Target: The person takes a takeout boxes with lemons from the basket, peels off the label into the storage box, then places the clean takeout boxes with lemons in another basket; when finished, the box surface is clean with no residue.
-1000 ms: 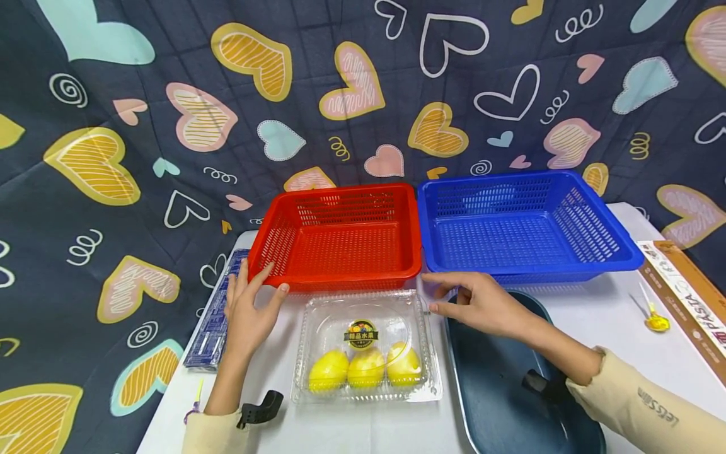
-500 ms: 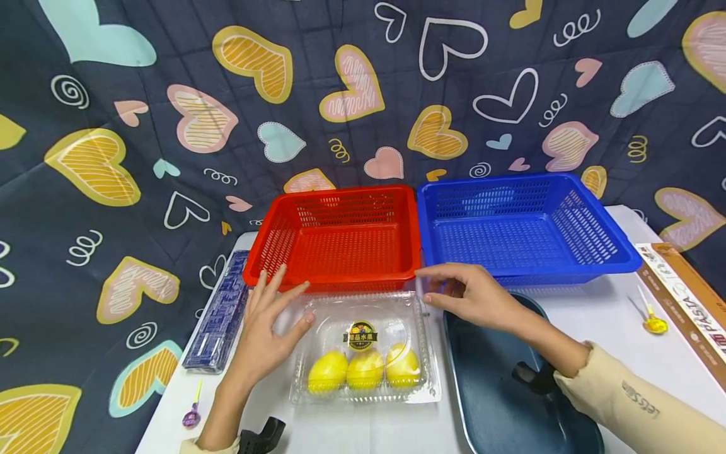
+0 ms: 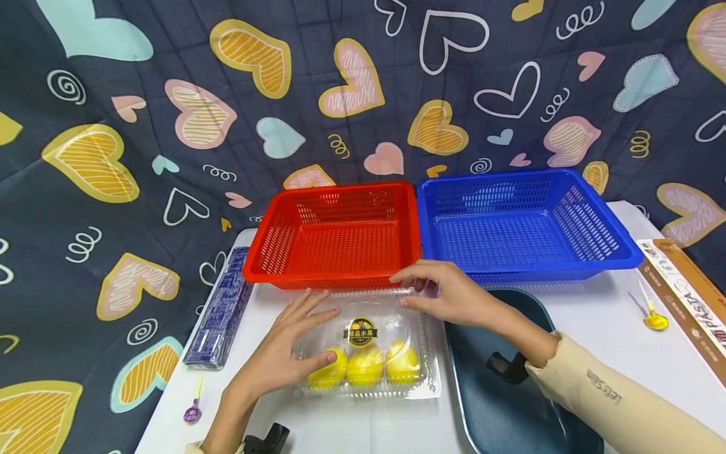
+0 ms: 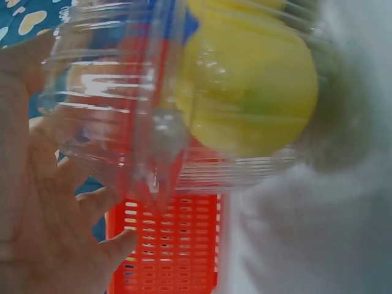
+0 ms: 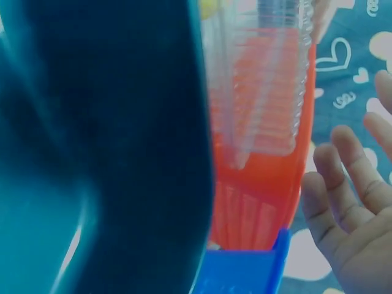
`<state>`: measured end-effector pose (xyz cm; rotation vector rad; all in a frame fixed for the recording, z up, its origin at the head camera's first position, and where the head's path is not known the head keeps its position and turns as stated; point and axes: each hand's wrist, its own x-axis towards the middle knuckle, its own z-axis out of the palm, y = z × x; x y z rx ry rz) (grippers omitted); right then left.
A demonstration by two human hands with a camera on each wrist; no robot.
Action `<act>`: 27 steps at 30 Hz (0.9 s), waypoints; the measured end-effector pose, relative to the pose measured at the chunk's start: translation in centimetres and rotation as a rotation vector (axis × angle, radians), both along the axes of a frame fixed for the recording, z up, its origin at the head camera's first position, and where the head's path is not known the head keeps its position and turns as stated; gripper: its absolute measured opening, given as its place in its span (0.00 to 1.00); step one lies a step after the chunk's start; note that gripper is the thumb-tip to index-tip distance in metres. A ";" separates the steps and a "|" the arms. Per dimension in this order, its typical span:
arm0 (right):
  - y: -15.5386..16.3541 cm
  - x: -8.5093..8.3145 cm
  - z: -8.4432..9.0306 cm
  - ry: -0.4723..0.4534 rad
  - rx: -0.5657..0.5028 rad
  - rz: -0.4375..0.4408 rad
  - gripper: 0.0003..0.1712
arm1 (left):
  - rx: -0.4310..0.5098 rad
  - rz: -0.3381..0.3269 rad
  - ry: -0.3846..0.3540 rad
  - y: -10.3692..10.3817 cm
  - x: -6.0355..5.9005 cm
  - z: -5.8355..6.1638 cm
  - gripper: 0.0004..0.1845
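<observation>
A clear plastic fruit box [image 3: 391, 315] with a dark label on its lid holds three yellow fruits [image 3: 365, 367] that look like lemons. Over the box's left side my left hand [image 3: 286, 350] spreads its fingers, with the thumb in front of the leftmost fruit. In the left wrist view, the ridged wall of the box [image 4: 110, 92] stands beside my palm. My right hand [image 3: 450, 293] hovers at the far right corner of the lid, fingers loosely bent and nothing held. The right wrist view shows its fingers [image 5: 355, 177] apart from the box [image 5: 269, 104].
Behind the box stand a red basket [image 3: 334, 280] and a blue basket [image 3: 539, 271]. A dark teal tray [image 3: 499, 391] lies under my right forearm. Blue packaging [image 3: 218, 315] and a purple lollipop [image 3: 193, 413] lie left; a yellow lollipop [image 3: 656, 320] and pasta box [image 3: 689, 296] lie right.
My left hand has moved right, from beside the box to over its left side. My right hand has shifted left to the lid's far right corner. The box has stayed in place.
</observation>
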<state>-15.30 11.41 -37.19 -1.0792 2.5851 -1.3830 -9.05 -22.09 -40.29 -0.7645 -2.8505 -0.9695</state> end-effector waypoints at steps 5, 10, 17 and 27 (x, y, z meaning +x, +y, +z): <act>-1.4 -0.4 0.5 -0.001 0.024 0.048 0.19 | 0.001 -0.019 -0.002 0.0 -0.2 -0.2 0.35; -2.8 -0.7 0.6 -0.019 0.081 0.120 0.19 | -0.006 -0.026 -0.017 -0.2 -0.4 -0.4 0.35; -4.6 -0.5 0.6 -0.026 0.199 0.206 0.19 | -0.011 -0.030 -0.020 -0.3 -0.5 -0.7 0.35; -6.5 -0.2 0.0 -0.042 0.315 0.234 0.23 | -0.013 -0.049 -0.011 -0.5 -0.5 -1.0 0.35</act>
